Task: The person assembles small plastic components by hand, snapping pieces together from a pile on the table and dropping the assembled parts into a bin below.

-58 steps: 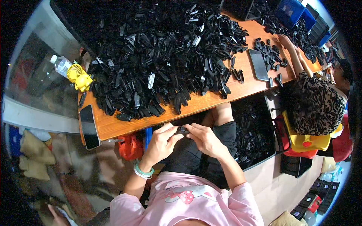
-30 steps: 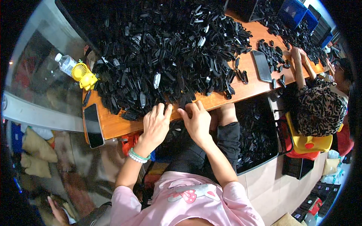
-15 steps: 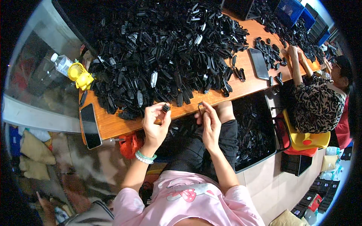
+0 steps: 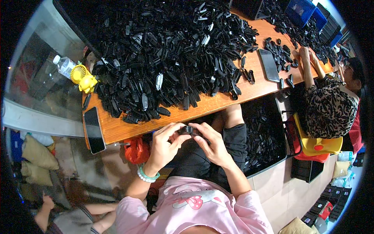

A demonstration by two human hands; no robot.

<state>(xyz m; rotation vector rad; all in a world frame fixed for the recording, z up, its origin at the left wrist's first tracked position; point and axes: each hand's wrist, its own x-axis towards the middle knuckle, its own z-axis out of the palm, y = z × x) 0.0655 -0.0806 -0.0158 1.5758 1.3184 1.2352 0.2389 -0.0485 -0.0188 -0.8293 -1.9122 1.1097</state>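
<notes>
Nearest is the wearer's pink T-shirt [image 4: 198, 204], with a printed figure on its front, and beyond it the black shorts [image 4: 196, 160]. A pale green bangle and white bead bracelet [image 4: 147, 176] circle the left wrist. In front of the shorts, just short of the table edge, the left hand [image 4: 163, 145] and right hand [image 4: 212, 144] meet at a small black plastic part [image 4: 188, 130]. It lies crosswise between the fingertips: left thumb and index finger are clamped on its left end, right thumb and index finger on its right end. Its middle shows in the gap between the hands; its ends are partly hidden by the fingers.

Below the table's near edge hangs a red plastic bag [image 4: 137, 151], and to the right stands a black bin [image 4: 249, 173] holding many dark parts. On the wooden table [image 4: 212, 106], a smartphone [image 4: 94, 130] lies at the left corner. Past the bare front strip spreads a broad heap of black plastic parts [image 4: 163, 66], with a yellow fan [image 4: 83, 78] and a clear bottle [image 4: 64, 65] at its left. Right of the heap lies a second smartphone [image 4: 269, 65], beside a smaller cluster [image 4: 279, 52]. Farther right, a co-worker in a patterned top [image 4: 331, 111] reaches onto the table; blue crates [image 4: 300, 13] stand at the far end.
</notes>
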